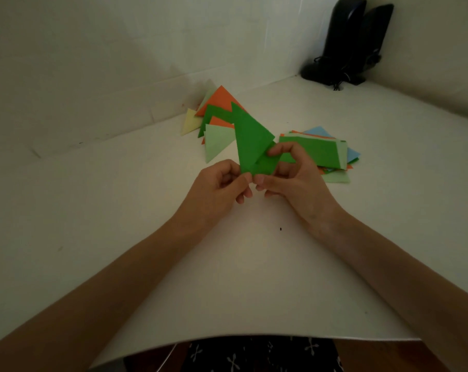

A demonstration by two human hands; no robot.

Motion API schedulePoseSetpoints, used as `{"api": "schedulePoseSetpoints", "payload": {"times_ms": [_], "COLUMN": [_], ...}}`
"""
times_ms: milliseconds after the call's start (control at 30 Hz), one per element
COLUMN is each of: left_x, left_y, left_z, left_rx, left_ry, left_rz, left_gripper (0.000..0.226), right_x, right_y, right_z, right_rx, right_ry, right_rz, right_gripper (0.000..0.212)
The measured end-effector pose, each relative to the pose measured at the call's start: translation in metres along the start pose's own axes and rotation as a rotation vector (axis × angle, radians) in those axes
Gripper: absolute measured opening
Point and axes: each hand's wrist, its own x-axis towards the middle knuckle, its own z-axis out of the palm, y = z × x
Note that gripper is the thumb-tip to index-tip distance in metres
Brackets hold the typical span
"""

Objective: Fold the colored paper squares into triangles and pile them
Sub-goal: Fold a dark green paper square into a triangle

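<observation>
No text, label, brand, number or sign can be read in the head view.

- The green paper [254,140], the stack of paper squares [312,151] and the pile of triangles [218,103] are seen to be plain colour, with nothing printed on them.
- Black speakers [347,41] in the far corner: too dark for any marking to be made out.
- Dark fabric [254,357] at the bottom edge: white cross-shaped motifs are noted, which are a pattern and not lettering.
</observation>
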Motion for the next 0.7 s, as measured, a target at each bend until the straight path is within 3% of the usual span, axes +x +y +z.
{"api": "schedulePoseSetpoints", "payload": {"times_ms": [100, 200, 367, 467, 567, 700], "left_x": [0.002, 0.005, 0.008, 0.010, 0.008, 0.001], "left_y": [0.002, 0.003, 0.007, 0.008, 0.006, 0.004], "left_z": [-0.003, -0.006, -0.016, -0.018, -0.016, -0.011], "left_rx": [-0.016, -0.106, -0.358, -0.341, -0.247, -0.192], "left_ry": [0.007, 0.035, 0.002, -0.096, -0.125, 0.008], "left_rz": [-0.042, -0.110, -0.298, -0.373, -0.295, -0.077], "left_gripper": [0.022, 0.026, 0.030, 0.030, 0.040, 0.012], "right_x": [0.002, 0.004, 0.003, 0.005, 0.005, 0.007], "right_y": [-0.003, -0.005, -0.011, -0.008, -0.005, -0.002], "right_z": [-0.005, -0.010, -0.025, -0.023, -0.018, -0.015], "right_rx": [-0.014, -0.182, -0.171, -0.237, -0.240, -0.229], "right_ry": [-0.014, -0.071, -0.297, -0.348, -0.269, -0.162], "right_rz": [-0.023, -0.112, -0.154, -0.178, -0.191, -0.267], "right_gripper": [0.043, 0.044, 0.063, 0.045, 0.034, 0.028]}}
